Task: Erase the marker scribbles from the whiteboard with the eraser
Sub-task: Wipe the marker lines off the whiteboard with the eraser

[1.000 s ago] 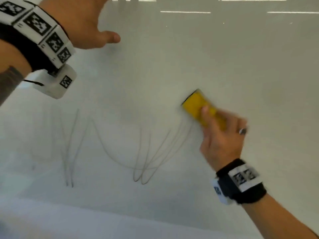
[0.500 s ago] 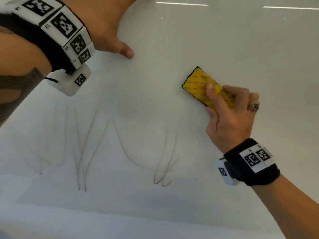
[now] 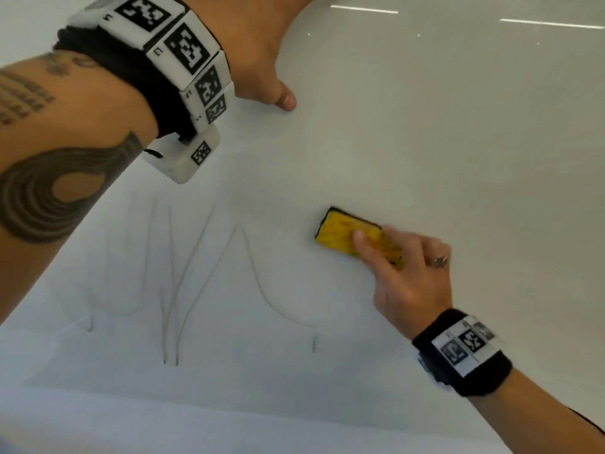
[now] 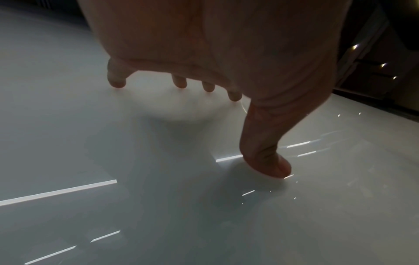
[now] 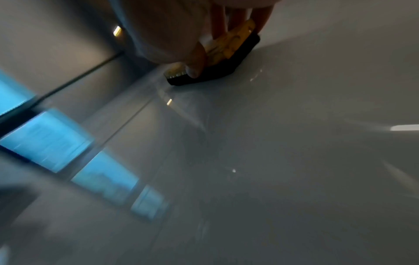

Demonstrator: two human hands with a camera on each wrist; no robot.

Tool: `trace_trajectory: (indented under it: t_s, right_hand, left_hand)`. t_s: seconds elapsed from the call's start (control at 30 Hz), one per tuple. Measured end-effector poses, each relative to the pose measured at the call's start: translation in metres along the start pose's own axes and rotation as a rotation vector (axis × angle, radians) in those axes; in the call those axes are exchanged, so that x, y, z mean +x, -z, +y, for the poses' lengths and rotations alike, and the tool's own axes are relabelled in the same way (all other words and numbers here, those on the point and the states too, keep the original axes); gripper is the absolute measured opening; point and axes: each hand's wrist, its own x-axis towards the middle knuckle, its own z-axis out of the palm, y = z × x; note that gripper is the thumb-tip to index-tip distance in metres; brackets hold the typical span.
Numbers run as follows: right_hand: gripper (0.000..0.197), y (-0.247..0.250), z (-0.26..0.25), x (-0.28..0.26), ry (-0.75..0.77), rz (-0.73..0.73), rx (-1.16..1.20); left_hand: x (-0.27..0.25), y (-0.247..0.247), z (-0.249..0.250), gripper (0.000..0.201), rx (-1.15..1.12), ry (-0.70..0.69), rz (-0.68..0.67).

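Glossy whiteboard [image 3: 425, 142] with faint scribbles [image 3: 183, 290], one yellow eraser [image 3: 343, 232] gripped by right hand [image 3: 409, 280], left hand [image 3: 258, 50] spread flat.

The left hand [image 3: 258, 57] lay spread, straight fingers [image 4: 265, 143] and thumb tip planted flat. The right hand [image 3: 406, 276] reached forward from a banded wrist, thumb and curled fingers [image 5: 196, 62] closed in a grip on the eraser [image 3: 343, 232].

Blue-lit windows [image 5: 45, 139] at left; small spot lights [image 4: 383, 64] in dark room.
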Motion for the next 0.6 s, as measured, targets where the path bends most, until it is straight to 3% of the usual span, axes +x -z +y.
trace_trajectory:
  t_s: [0.07, 0.13, 0.17, 0.27, 0.37, 0.4, 0.47, 0.53, 0.6]
  right_hand:
    - [0.054, -0.006, 0.003, 0.037, -0.159, 0.103, 0.001]
    - [0.055, -0.015, -0.019, 0.020, -0.147, 0.070, 0.011]
    - [0.053, -0.020, -0.037, -0.011, -0.065, -0.022, 0.032]
    - [0.041, -0.023, -0.071, -0.134, 0.313, -0.395, 0.056]
    - [0.035, -0.016, -0.072, -0.176, 0.439, -0.541, 0.085]
    - [0.036, -0.017, -0.070, -0.162, 0.440, -0.518, 0.104]
    - [0.041, -0.023, -0.069, -0.103, 0.382, -0.366, 0.116]
    - [0.047, -0.029, -0.072, -0.025, 0.249, -0.197, 0.075]
    - [0.053, -0.036, -0.075, 0.040, 0.085, -0.064, 0.040]
  left_hand:
    - [0.001, -0.004, 0.000, 0.086, 0.000, 0.033, -0.029]
    - [0.002, -0.006, -0.009, 0.085, 0.045, -0.051, 0.042]
    - [0.004, -0.006, -0.016, 0.086, 0.068, -0.103, 0.086]
    - [0.016, -0.008, -0.030, 0.095, 0.002, -0.454, 0.318]
    - [0.013, -0.008, -0.034, 0.095, 0.078, -0.545, 0.464]
    - [0.011, -0.007, -0.034, 0.093, 0.091, -0.541, 0.453]
    - [0.010, -0.007, -0.029, 0.078, 0.026, -0.400, 0.241]
    - [0.008, -0.010, -0.019, 0.074, -0.080, -0.260, 0.118]
    - [0.013, -0.015, -0.016, 0.073, -0.037, -0.226, 0.044]
